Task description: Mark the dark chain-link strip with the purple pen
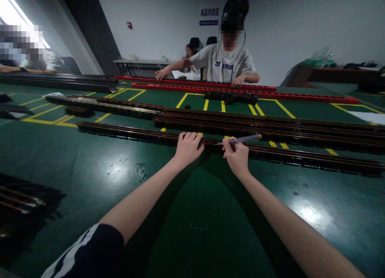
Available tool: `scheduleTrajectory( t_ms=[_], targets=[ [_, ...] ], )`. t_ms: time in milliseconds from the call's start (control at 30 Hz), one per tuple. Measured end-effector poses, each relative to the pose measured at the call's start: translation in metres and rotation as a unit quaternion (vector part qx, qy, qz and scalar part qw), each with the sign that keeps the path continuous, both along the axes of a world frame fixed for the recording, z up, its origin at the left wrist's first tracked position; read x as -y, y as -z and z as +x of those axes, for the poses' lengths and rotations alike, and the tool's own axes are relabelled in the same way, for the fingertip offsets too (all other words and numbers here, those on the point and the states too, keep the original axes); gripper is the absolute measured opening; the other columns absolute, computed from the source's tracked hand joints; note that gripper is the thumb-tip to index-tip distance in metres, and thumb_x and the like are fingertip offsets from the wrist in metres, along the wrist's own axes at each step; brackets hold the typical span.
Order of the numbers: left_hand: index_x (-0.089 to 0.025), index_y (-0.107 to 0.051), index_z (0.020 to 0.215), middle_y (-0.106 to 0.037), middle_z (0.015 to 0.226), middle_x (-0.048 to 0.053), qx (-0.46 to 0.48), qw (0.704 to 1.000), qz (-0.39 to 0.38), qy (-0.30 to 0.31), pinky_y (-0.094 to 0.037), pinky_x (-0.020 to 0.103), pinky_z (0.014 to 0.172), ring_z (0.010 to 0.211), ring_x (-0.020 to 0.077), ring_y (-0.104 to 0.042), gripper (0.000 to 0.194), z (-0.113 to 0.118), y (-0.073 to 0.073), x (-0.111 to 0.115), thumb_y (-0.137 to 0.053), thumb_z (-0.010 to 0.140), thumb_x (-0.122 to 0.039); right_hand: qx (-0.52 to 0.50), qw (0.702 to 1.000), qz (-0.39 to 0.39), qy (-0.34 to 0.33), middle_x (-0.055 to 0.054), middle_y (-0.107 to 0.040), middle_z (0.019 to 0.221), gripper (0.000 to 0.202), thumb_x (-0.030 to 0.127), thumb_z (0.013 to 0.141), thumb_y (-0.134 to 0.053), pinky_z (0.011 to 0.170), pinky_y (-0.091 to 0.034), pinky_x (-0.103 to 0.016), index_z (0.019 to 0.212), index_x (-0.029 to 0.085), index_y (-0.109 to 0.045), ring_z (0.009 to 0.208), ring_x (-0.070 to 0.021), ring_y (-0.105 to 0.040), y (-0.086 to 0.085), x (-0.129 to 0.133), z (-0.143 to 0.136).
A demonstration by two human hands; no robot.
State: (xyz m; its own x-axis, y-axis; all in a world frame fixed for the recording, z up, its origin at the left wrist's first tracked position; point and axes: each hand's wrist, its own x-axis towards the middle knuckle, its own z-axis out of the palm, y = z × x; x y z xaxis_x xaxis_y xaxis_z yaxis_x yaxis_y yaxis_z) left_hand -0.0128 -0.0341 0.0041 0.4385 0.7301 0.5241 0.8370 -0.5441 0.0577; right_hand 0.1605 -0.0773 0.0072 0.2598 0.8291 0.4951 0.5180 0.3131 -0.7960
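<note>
A long dark rail assembly [300, 158] lies across the green table, nearest to me. My left hand [189, 148] rests over it near the middle, fingers bent over its top and pressed close together. Just to the right, my right hand [236, 154] grips a slim tool with a clear bluish handle [245, 138]. The tool's thin tip points left, down at the rail between my hands. Whether the tip touches the rail is too small to tell.
More dark rails [315, 129] lie behind. Red slotted rails [315, 97] run along the far side, where a person [224, 65] has both hands on them. Dark parts [21, 202] lie at the left front. Another person [45, 59] sits far left.
</note>
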Motion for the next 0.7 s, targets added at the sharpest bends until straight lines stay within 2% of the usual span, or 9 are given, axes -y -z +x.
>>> scheduleTrajectory(
  t_ms=[700],
  targets=[
    [-0.019,-0.061,0.114,-0.067,0.112,0.009,-0.001,1.0,-0.012,0.002,-0.037,0.045,0.096,0.105,0.0258,-0.058,0.031,-0.0006,-0.0006,0.0004,-0.044,0.091,-0.029,0.006,1.0,-0.004,-0.008,-0.004,-0.06,0.06,0.038,0.05,0.086,-0.048,0.045,-0.041,-0.025,0.064,0.02,-0.054,0.047,-0.0148,-0.056,-0.0024,0.0023,-0.0007]
  ],
)
